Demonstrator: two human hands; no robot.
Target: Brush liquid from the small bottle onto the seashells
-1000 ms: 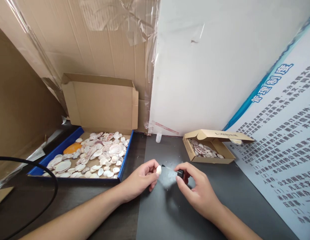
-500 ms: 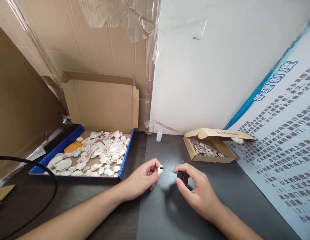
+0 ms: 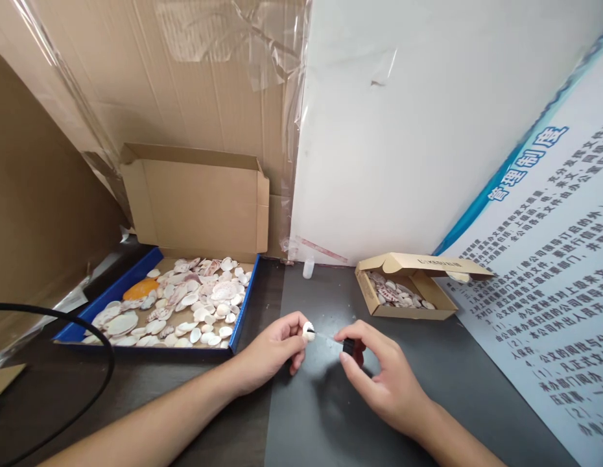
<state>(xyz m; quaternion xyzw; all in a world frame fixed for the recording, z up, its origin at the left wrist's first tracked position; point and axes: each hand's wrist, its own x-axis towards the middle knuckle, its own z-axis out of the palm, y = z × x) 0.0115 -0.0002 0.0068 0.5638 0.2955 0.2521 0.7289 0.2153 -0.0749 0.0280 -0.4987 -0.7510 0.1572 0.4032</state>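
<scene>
Head view, shell (image 3: 307,326) above grey mat (image 3: 306,428), dark table (image 3: 228,434), white panel (image 3: 408,130)

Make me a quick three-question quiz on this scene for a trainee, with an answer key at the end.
1. Multiple choice: what colour is the handle held in the right hand? A) red B) black C) yellow
2. True or false: the orange shell lies in the blue-sided box.
3. Fill in the missing word: the left hand pinches a small white ____.

Key:
1. B, black.
2. True; it lies among many paler shells.
3. Shell.
</scene>
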